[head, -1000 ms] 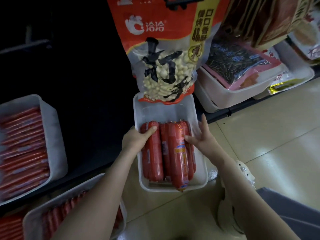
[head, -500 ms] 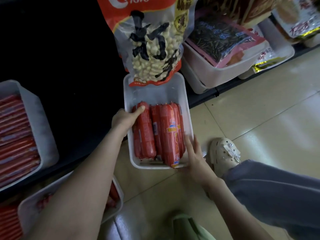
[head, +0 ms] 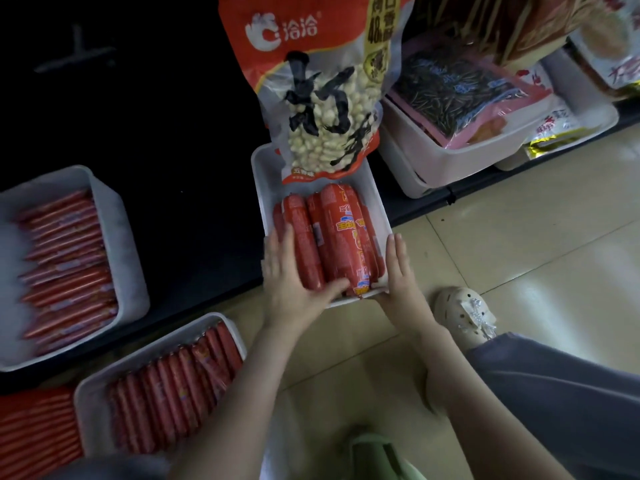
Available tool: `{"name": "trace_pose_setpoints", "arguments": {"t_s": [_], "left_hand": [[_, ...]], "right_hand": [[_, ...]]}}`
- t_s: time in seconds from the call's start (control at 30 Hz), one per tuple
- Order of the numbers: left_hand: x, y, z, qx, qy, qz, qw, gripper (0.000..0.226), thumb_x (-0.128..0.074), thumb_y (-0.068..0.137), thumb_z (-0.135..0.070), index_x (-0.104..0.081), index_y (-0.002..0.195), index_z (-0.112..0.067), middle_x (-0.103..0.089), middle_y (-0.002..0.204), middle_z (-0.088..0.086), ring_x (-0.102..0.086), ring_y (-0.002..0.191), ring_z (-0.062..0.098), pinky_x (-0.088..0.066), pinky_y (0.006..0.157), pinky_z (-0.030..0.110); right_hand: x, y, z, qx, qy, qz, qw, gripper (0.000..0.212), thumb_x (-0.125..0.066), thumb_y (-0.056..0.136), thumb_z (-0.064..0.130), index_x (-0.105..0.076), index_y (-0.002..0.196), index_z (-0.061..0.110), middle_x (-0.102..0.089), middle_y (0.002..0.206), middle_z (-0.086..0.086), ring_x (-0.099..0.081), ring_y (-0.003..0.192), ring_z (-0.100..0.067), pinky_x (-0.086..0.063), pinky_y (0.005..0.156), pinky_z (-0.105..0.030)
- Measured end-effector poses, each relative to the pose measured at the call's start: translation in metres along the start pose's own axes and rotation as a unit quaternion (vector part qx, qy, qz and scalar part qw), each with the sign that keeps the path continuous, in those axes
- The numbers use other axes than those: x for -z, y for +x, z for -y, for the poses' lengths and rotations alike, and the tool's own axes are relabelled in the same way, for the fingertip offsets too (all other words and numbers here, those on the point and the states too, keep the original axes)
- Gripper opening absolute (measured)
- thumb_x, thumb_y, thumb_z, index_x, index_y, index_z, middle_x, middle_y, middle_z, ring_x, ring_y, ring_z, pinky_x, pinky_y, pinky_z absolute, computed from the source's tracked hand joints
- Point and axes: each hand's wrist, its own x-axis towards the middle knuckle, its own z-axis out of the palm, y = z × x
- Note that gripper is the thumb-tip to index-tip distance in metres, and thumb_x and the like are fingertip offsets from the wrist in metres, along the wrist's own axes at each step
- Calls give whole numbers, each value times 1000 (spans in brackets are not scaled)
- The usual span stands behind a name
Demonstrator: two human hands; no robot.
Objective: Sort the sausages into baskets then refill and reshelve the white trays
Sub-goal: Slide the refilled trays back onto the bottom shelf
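Hands shifted to near end of white tray (head: 375, 202): left hand (head: 289, 271) flat on sausages (head: 343, 237), fingers straight, spread; right hand (head: 398, 271) fingers straight, together, along right rim. Far end on dark shelf (head: 190, 202); reshelving push likely.

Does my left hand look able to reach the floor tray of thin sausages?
Probably yes: the left hand only lies on the thick sausages, and the floor tray sits uncovered close by on its left, with nothing between them.
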Motion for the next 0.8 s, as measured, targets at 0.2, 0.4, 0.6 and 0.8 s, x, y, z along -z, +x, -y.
{"name": "trace_pose_setpoints", "arguments": {"t_s": [0.2, 0.4, 0.6, 0.8], "left_hand": [[-31, -6, 34, -221, 366, 30, 904, 127, -77, 61, -58, 5, 153, -26, 16, 159, 7, 9, 147, 31, -4, 112, 64], [-28, 20, 26, -291, 406, 24, 866, 119, -76, 68, -34, 7, 153, -27, 8, 160, 9, -1, 147, 30, -14, 108, 66], [-26, 65, 2, -218, 411, 66, 883, 129, -81, 65, -22, 16, 150, -30, -19, 157, 7, -23, 143, 29, -19, 110, 54], [-38, 86, -28, -130, 422, 114, 890, 99, -46, 96, -18, 47, 124, -38, 25, 157, 7, 17, 146, 24, 9, 115, 51]], "right_hand": [[10, 22, -6, 125, -225, -18, 966, 107, -74, 76, 10, 1, 152, 14, -6, 159, -7, 7, 146, -21, -6, 119, -43], [15, 36, -10, 248, -297, 1, 922, 111, -83, 66, 15, -13, 152, 12, -33, 152, -11, -33, 139, -26, -25, 110, -39], [22, 79, -6, 207, -276, -22, 938, 114, -78, 63, 5, -8, 152, 18, -46, 144, -11, -45, 132, -27, -39, 105, -40], [37, 108, -6, 192, -304, -33, 932, 105, -80, 60, 3, -22, 146, 16, -53, 138, -8, -49, 129, -26, -39, 104, -39]]}}
